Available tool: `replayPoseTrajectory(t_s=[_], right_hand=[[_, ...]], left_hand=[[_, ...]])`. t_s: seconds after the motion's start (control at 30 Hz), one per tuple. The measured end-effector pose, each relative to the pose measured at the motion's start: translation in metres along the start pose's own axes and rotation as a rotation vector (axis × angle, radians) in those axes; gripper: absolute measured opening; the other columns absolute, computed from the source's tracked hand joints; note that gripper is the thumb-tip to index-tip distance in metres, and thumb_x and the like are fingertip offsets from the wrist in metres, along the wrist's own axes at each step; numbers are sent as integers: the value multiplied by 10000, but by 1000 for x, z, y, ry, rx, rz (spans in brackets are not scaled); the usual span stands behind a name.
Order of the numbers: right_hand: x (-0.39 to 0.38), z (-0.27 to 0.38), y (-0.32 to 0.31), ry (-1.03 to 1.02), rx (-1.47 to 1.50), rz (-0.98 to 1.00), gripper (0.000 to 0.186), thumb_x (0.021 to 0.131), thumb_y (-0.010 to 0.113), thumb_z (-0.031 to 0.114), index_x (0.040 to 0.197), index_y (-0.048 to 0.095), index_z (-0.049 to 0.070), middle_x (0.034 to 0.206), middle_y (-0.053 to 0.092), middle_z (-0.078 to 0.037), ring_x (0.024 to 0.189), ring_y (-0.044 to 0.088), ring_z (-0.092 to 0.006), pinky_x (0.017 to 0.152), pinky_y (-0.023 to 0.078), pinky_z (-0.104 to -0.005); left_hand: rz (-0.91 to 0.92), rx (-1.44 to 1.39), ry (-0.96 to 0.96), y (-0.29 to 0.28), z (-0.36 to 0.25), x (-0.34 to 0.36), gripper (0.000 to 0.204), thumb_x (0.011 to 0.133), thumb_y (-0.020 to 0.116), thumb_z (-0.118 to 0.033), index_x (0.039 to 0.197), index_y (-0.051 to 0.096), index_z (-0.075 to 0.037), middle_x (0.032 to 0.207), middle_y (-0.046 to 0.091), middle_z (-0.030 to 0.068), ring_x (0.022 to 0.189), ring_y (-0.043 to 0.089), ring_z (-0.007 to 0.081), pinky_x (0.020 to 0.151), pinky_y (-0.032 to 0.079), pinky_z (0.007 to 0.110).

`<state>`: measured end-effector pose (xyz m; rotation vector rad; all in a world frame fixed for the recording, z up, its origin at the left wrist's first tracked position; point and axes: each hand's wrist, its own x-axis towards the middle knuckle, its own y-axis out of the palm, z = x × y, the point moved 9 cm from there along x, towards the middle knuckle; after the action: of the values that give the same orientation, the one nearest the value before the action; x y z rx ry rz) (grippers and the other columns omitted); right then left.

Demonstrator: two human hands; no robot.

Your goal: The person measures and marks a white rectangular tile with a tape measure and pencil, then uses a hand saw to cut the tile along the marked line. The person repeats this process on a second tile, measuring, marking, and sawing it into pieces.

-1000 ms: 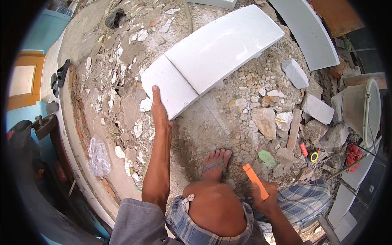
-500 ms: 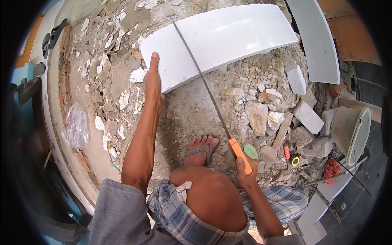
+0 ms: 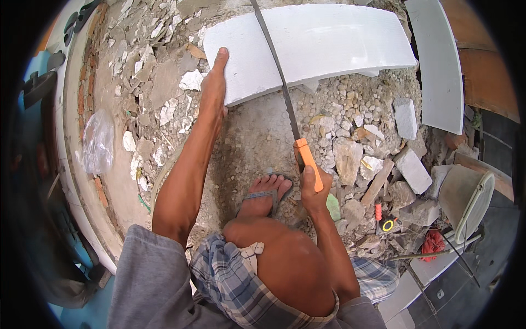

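A long white lightweight block (image 3: 350, 41) lies across the far part of the rubble. My left hand (image 3: 214, 82) grips its left end, thumb on the top face and the fingers hidden underneath. My right hand (image 3: 316, 192) is wrapped around the orange handle of a hand saw (image 3: 286, 90). The saw's long dark blade crosses the block's top near its left end, with the tip beyond the far edge. No clear cut shows from here.
Broken stones and gravel surround my sandalled foot (image 3: 264, 197). On the right are another white slab (image 3: 438, 66), a pale bucket (image 3: 466, 197), a tape measure (image 3: 388, 225) and a red-handled tool (image 3: 378, 211). A clear plastic bag (image 3: 98, 142) lies left.
My right hand has pushed the saw forward, away from me, so more blade passes beyond the block. My left hand keeps its grip on the block's end. The view has shifted slightly.
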<state>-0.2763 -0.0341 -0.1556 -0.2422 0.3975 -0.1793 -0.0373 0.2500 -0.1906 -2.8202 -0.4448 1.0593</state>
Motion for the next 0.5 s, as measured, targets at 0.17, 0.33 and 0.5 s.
replayPoseTrajectory(t_s=[0.17,0.33,0.5], right_hand=[[-33,0,-23,-121,-85,-3,415,1039,574,295,750,599,-2,582,497,-50,519,483,-141,502,390,-364],[-4,-19,-5,-48,-67,6,390,1038,575,266,755,577,-1,582,469,-63,520,477,-166,503,374,-379],[-9,-23,-23,-55,-128,9,387,1039,584,269,771,576,-10,584,468,-78,532,465,-154,510,378,-384]], left_hand=[[67,-139,157,7,-14,6,1074,898,576,-806,1409,559,138,1261,664,309,1149,667,356,931,516,483],[45,-97,36,6,-4,14,1099,890,614,-778,1398,527,192,1313,625,358,1230,635,386,1002,496,521],[-49,-2,23,-2,-3,11,1114,882,641,-762,1397,502,216,1250,654,344,1169,672,389,983,535,458]])
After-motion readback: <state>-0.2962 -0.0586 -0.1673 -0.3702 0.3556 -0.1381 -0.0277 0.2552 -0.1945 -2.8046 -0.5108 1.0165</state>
